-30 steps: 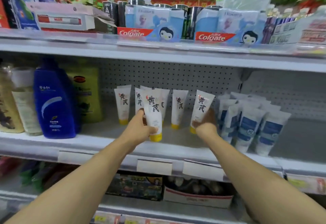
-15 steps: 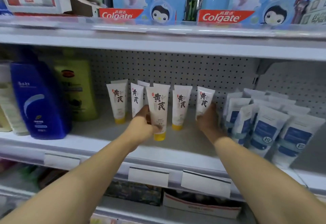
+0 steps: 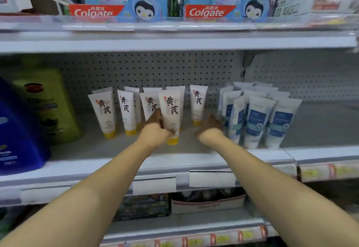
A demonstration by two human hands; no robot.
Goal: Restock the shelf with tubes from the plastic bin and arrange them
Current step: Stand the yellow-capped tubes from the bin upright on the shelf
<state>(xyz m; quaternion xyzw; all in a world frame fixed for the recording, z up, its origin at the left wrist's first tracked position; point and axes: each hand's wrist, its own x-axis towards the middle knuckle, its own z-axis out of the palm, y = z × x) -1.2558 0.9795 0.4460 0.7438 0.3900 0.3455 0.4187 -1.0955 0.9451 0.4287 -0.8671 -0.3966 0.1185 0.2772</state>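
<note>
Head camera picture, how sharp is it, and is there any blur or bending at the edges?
Head view: the cream tube in the left hand reads sharply mid-frame; the blue bottle at the left edge and the lower price tags are smeared; the shelf edge bows slightly from the wide lens; lighting is even, without harsh glare.

backing: white pegboard panel [image 3: 147, 68] at 12 o'clock | fixture: grey metal shelving, upper shelf edge [image 3: 174, 40] across top | blank price-label holders [image 3: 211, 178] at 6 o'clock | light: even, cool, indoor
</note>
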